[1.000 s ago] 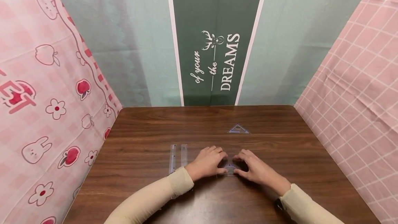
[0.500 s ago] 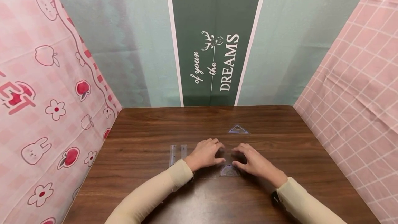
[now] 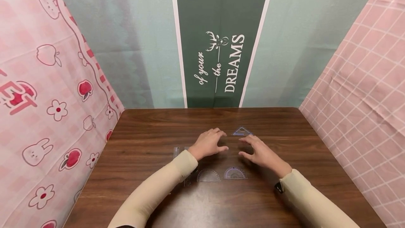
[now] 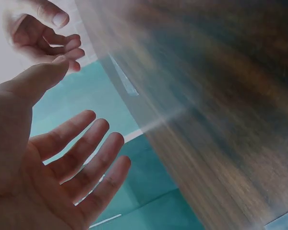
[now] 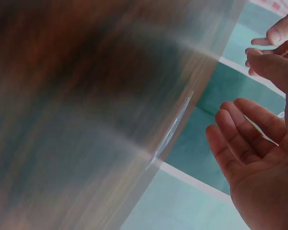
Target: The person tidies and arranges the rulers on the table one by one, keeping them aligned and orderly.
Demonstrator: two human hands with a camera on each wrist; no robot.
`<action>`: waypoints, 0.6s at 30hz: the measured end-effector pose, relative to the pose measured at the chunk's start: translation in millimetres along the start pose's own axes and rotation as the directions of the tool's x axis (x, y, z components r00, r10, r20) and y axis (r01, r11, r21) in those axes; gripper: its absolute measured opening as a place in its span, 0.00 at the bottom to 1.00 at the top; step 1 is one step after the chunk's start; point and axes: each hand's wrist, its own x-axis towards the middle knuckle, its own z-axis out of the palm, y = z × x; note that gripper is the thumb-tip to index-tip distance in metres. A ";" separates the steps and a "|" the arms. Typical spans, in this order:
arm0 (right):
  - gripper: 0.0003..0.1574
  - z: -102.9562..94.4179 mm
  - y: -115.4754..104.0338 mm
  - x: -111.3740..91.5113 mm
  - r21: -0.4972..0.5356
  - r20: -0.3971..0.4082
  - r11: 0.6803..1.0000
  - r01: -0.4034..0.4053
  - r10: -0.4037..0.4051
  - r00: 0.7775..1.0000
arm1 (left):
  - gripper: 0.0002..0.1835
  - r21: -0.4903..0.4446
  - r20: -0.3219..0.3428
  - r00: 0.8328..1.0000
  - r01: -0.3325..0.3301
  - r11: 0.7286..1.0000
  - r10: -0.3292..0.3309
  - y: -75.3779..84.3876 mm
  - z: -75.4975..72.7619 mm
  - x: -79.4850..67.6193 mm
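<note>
My left hand (image 3: 209,144) hangs over the middle of the table, fingers spread and relaxed, holding nothing. Across from it my right hand (image 3: 262,152) is held the same way, its fingertips near the lower edge of a clear set square (image 3: 242,131) with blue markings. Nearer to me lie two clear protractors side by side: a plain one (image 3: 209,176) on the left and a blue-marked one (image 3: 235,173) on the right. In the right wrist view the set square (image 5: 173,127) shows as a thin sliver beyond the right hand's fingertips.
Clear rulers lie left of the protractors, one ruler (image 3: 176,152) partly hidden under my left forearm. The brown wooden table (image 3: 142,126) ends at a green cloth backdrop (image 3: 152,62), with pink cloths on both sides.
Both hands have left the blue-marked protractor and moved away from me toward the set square. Both protractors now show in full on the table.
</note>
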 end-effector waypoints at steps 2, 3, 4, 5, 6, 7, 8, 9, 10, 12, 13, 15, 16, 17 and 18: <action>0.33 -1.5 4.7 2.9 0.007 0.002 1.000 -0.014 0.014 1.000 | 0.30 -0.013 0.005 1.000 0.012 1.000 -0.012 -2.4 0.5 4.7; 0.34 -2.1 7.0 4.3 0.007 0.003 1.000 -0.017 0.017 1.000 | 0.30 -0.020 0.010 1.000 0.020 1.000 -0.020 -3.4 0.9 6.8; 0.34 -2.7 9.1 5.6 0.005 0.002 1.000 -0.021 0.021 1.000 | 0.30 -0.027 0.016 1.000 0.027 0.999 -0.027 -4.3 1.2 9.0; 0.34 -3.4 11.1 6.9 0.006 0.002 1.000 -0.024 0.024 1.000 | 0.30 -0.033 0.023 0.999 0.034 0.999 -0.034 -5.1 1.5 11.1; 0.34 -4.0 13.2 8.0 0.003 -0.001 1.000 -0.028 0.028 1.000 | 0.30 -0.040 0.028 0.999 0.040 0.998 -0.039 -5.8 1.9 13.3; 0.34 -4.8 14.8 9.1 0.003 -0.004 1.000 -0.031 0.031 1.000 | 0.30 -0.048 0.033 0.999 0.045 0.998 -0.043 -6.3 2.0 15.5; 0.35 -5.6 16.6 9.8 -0.002 -0.007 1.000 -0.031 0.031 0.999 | 0.30 -0.054 0.036 0.998 0.048 0.997 -0.046 -6.9 2.3 17.7; 0.34 -6.3 18.3 10.6 -0.008 -0.010 0.999 -0.033 0.033 0.999 | 0.30 -0.061 0.038 0.998 0.050 0.997 -0.048 -7.5 2.8 19.9; 0.34 -7.0 19.9 11.3 -0.006 -0.011 0.999 -0.037 0.037 0.999 | 0.30 -0.067 0.039 0.998 0.051 0.996 -0.049 -8.1 3.3 22.0; 0.34 -8.3 23.2 12.4 0.005 -0.011 0.999 -0.046 0.046 0.999 | 0.30 -0.065 0.035 0.998 0.054 0.996 -0.052 -9.0 4.9 26.4; 0.34 -8.9 24.5 12.8 0.010 -0.010 0.999 -0.051 0.051 0.999 | 0.30 -0.068 0.033 0.998 0.055 0.996 -0.053 -9.4 5.9 28.3; 0.35 -9.5 27.3 13.7 0.015 -0.009 0.998 -0.061 0.061 0.998 | 0.30 -0.068 0.028 0.998 0.058 0.996 -0.057 -10.0 8.6 32.2; 0.35 -9.8 28.5 14.2 0.016 -0.009 0.998 -0.066 0.066 0.998 | 0.30 -0.067 0.028 0.998 0.060 0.996 -0.058 -10.0 9.9 34.0; 0.35 -10.0 29.8 14.7 0.013 -0.010 0.997 -0.073 0.073 0.997 | 0.30 -0.067 0.029 0.998 0.062 0.996 -0.060 -10.0 11.3 35.8; 0.35 -10.2 30.9 15.3 0.009 -0.012 0.997 -0.081 0.081 0.997 | 0.30 -0.070 0.031 0.998 0.064 0.995 -0.062 -9.7 12.7 37.5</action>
